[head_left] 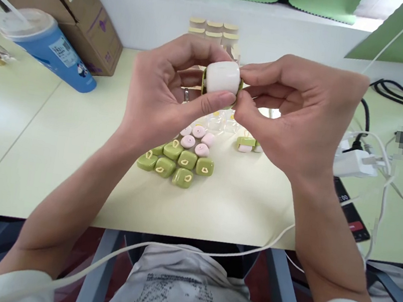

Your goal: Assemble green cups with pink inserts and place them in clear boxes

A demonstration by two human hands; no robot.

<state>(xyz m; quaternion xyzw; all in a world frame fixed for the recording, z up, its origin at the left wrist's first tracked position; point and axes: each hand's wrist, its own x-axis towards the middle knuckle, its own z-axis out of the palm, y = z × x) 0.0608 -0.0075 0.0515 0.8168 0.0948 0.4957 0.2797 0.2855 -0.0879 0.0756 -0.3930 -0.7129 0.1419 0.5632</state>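
Observation:
Both my hands are raised above the pale table [238, 207] and pinch one small white rounded cube with a green edge [222, 77]. My left hand [165, 90] grips it from the left, thumb along its underside. My right hand [290, 114] holds its right side with thumb and fingertips. Below the hands lie several green rounded square pieces with yellow marks [177, 163], several pink round discs [196, 138], and some clear small parts [221, 122]. A green and white piece [246, 144] lies beside them on the right.
A blue cup with a lid and straw [46, 44] and cardboard boxes [82, 7] stand at the left. Stacked cream pieces [214, 30] sit against the back wall. A white charger [354, 164], cables [395, 91] and a dark device [351, 214] occupy the right side.

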